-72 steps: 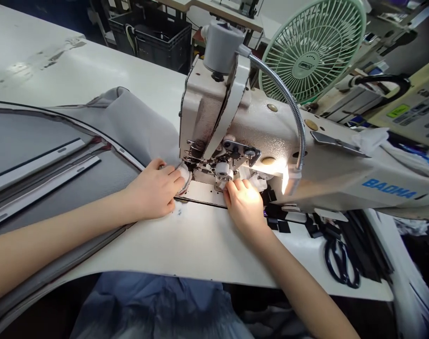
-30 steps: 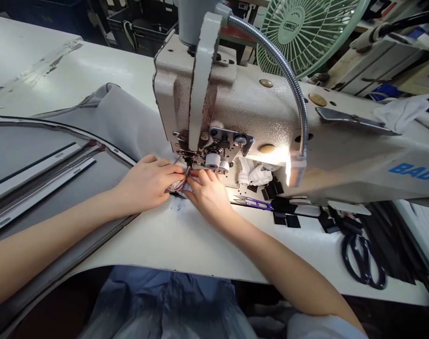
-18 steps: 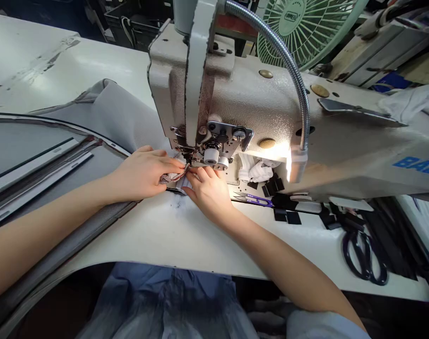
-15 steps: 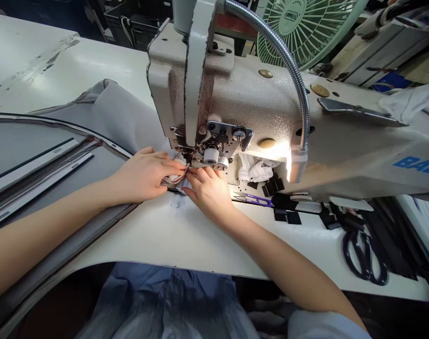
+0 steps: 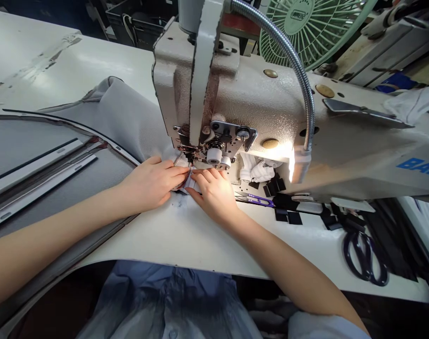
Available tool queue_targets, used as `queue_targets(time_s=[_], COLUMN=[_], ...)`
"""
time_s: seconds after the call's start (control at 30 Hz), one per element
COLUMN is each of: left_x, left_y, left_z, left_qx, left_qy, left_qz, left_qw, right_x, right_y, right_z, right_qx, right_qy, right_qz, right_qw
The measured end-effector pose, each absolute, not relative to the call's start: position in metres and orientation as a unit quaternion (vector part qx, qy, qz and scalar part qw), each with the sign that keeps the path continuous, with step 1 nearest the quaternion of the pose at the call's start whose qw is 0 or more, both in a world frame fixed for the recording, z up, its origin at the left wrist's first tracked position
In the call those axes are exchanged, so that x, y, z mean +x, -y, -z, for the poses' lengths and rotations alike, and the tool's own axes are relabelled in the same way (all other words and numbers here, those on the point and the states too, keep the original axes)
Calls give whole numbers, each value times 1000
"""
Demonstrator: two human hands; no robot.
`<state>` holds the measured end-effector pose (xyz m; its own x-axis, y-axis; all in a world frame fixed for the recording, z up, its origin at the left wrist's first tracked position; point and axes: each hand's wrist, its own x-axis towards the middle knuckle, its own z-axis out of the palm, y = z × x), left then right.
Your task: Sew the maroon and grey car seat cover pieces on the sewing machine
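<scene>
A grey mesh fabric cover with dark piped seams and pale stiff strips runs from the left up to the sewing machine. My left hand grips its bunched edge just left of the needle area, fingers together and pointing right. Close beside it, my right hand pinches the edge of the same fabric, thumb low and fingers above. A small strip of fabric shows between the fingertips of both hands, under the presser foot area. The needle tip is hidden behind machine parts and fingers.
Purple thread snips lie right of my right hand, beside several small black pieces. Black-handled scissors rest farther right. White cloth scraps sit under the machine arm. A green fan stands behind.
My left hand has shifted slightly right and flattened over the fabric edge, covering folded layers that showed before. My right hand stays by the needle area. The whole view has shifted a little.
</scene>
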<state>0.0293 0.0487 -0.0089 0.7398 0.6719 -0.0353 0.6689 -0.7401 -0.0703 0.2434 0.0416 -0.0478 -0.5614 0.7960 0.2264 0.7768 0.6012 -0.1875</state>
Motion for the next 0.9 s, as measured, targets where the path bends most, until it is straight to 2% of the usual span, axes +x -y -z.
queue_targets(time_s=[0.17, 0.3, 0.47, 0.63, 0.9], left_x=[27, 29, 30, 29, 33], left_y=[-49, -48, -49, -49, -48], left_z=[8, 4, 6, 13, 15], left_qx=[-933, -932, -933, -925, -912], left_qy=[359, 359, 353, 376, 411], left_qz=[-27, -35, -34, -21, -10], left_qw=[25, 31, 61, 50, 10], right_x=[252, 252, 248, 247, 244], right_y=[-41, -44, -44, -45, -44], right_z=[47, 53, 60, 57, 55], right_qx=[-493, -478, -453, -440, -417], right_qy=[853, 842, 844, 858, 893], right_qz=[-52, -116, -160, -152, -57], right_qw=[163, 221, 239, 216, 160])
